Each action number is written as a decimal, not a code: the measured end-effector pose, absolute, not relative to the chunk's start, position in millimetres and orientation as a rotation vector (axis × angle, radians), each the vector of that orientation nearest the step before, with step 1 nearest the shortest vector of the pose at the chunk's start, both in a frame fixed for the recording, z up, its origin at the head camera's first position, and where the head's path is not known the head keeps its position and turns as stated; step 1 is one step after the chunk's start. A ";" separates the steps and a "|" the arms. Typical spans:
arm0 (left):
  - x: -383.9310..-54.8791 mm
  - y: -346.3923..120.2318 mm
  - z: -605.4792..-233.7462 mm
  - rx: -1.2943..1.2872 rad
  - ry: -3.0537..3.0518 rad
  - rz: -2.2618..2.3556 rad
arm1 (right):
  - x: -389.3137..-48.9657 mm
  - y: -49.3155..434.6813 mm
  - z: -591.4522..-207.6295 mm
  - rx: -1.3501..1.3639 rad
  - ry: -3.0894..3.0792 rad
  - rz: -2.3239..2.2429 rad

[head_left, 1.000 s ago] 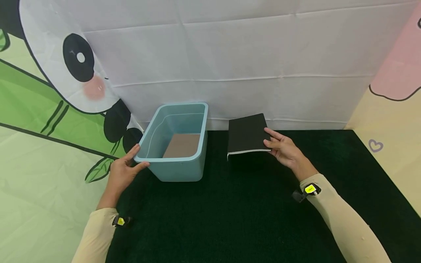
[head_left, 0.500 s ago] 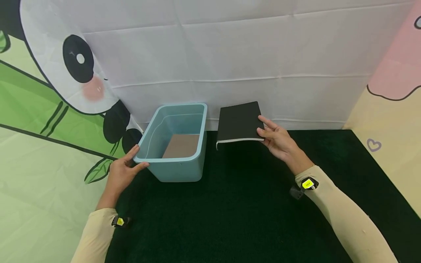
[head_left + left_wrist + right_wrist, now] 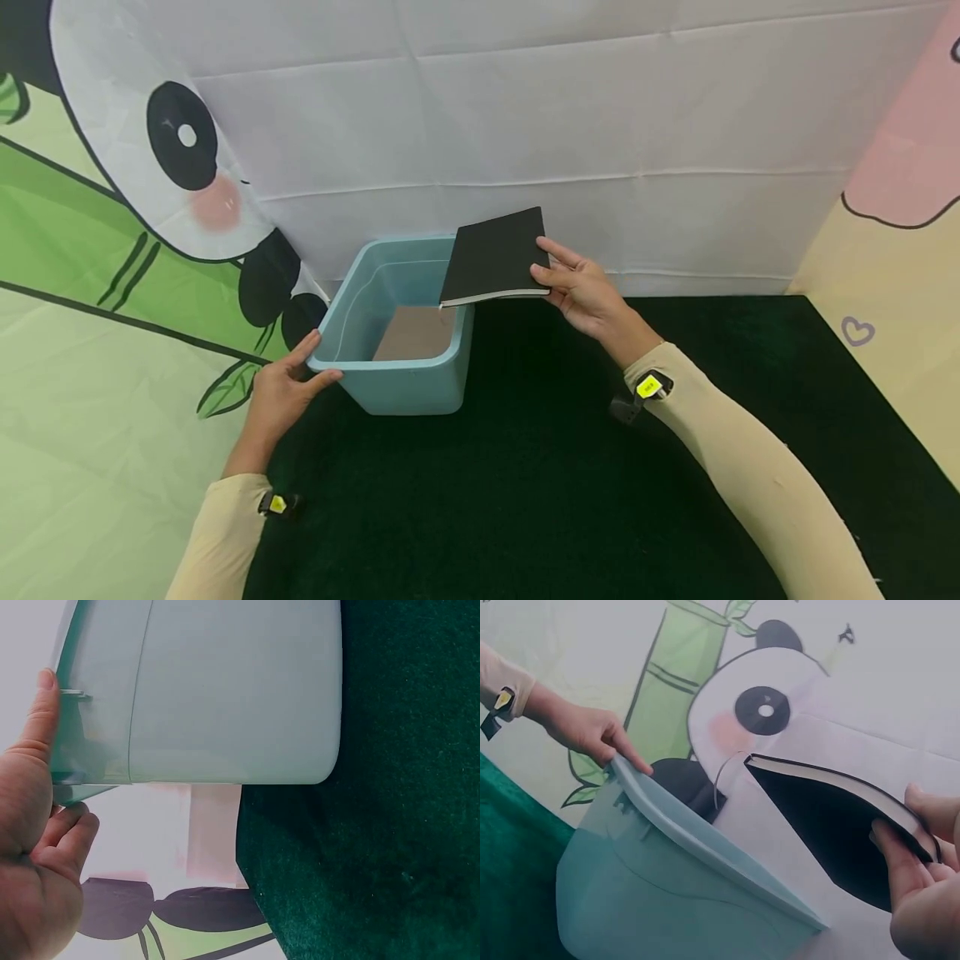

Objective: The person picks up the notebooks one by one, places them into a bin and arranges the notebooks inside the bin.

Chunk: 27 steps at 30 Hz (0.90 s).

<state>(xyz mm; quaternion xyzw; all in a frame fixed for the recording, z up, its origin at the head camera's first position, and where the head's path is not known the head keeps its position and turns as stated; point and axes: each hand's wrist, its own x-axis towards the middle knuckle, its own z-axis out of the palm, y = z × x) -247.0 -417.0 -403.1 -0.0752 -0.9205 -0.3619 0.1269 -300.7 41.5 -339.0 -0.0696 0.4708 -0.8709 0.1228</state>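
A black notebook [image 3: 497, 258] with white page edges is in my right hand [image 3: 588, 296], pinched at its right edge between thumb and fingers. It is tilted in the air, in front of the back right rim of the blue plastic bin [image 3: 414, 392] in the head view. In the right wrist view a thin ribbon [image 3: 717, 784] hangs from the notebook's corner. My left hand [image 3: 279, 396] holds the bin's near left corner, thumb on the front rim and fingers at the left side. Inside the bin lies a flat grey-brown piece [image 3: 412, 333], partly hidden by the rim.
The bin stands on a dark green cloth-covered table [image 3: 480, 500], close to a white fabric backdrop [image 3: 525, 108]. Printed cartoon cloth [image 3: 90, 400] hangs at the left, and more printed cloth [image 3: 892, 275] borders the table at the right.
My right hand has carried the notebook leftward and upward, from beside the bin to its right rim. My left hand and the bin have stayed in place.
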 end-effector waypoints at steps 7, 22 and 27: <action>-245.8 -415.1 -402.5 -0.202 -2.689 -1.064 | -312.1 6.8 -337.3 -0.200 1.393 -2.524; -246.4 -414.5 -403.7 -0.184 -2.694 -1.064 | -324.6 -42.0 -338.0 -0.168 1.417 -2.490; -245.9 -413.2 -401.4 -0.178 -2.690 -1.072 | -326.3 -55.5 -339.5 -0.138 1.493 -2.443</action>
